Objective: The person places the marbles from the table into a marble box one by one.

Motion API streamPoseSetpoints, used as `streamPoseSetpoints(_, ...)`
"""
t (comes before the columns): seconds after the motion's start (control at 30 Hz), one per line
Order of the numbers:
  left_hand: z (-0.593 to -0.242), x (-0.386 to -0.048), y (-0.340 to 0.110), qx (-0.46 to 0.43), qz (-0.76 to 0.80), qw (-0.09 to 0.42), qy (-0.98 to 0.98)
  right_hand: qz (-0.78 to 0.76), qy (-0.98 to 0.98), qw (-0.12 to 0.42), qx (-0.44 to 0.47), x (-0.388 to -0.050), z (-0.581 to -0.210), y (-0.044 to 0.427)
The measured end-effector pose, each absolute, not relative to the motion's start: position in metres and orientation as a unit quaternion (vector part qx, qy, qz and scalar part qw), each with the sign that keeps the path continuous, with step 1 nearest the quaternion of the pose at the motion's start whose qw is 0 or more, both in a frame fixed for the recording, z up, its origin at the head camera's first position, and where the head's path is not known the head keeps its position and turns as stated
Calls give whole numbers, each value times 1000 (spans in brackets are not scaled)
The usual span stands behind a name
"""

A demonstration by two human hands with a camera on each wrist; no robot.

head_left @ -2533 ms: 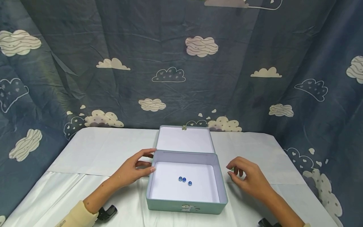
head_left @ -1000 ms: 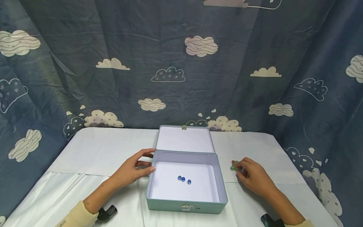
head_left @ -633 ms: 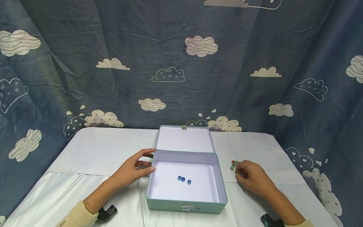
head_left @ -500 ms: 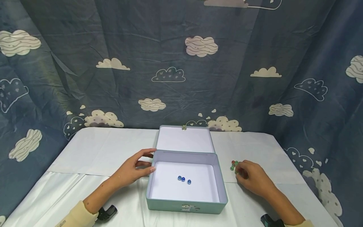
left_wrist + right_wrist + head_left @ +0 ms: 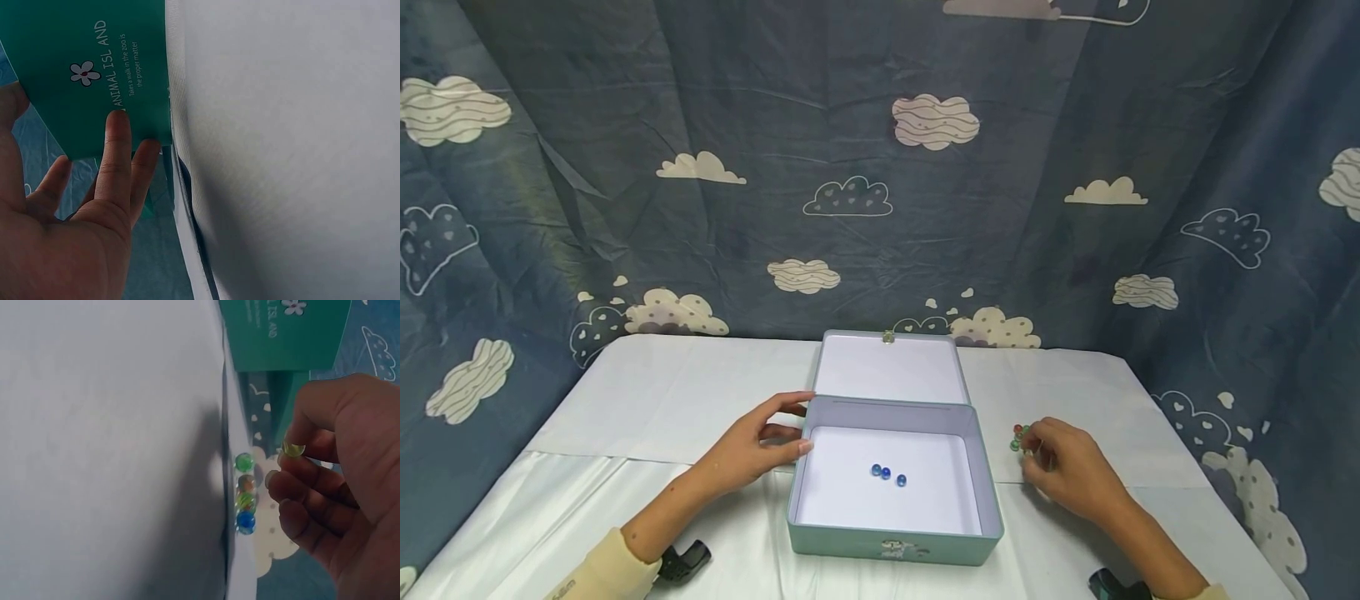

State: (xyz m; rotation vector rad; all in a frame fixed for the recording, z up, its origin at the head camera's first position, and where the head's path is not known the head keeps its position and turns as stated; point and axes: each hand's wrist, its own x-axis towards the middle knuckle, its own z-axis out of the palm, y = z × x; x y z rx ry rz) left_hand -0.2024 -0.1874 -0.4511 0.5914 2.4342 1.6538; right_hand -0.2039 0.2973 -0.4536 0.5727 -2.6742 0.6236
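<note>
right grip [image 5: 1067,471] rose slightly, pinching marble [image 5: 293,450]

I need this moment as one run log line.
left hand: touches left side of open box | right hand: pinches yellow-green marble | inside box: three blue marbles | on white cloth: other marbles

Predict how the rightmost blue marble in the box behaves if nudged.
The rightmost blue marble will likely roll: it looks round and sits in a flat-bottomed box. The box's raised sides should probably contain it. Its shiny, glassy look suggests it may be slippery to pinch.
</note>
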Motion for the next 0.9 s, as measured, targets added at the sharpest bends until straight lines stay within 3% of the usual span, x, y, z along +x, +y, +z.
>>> streamPoseSetpoints(0.33,-450,-202,-187,199,542,67,814,259,-908,212,253,-199,-445,288)
streamPoseSetpoints(0.9,-450,-202,-187,198,544,67,813,312,-875,230,292,-181,-425,264)
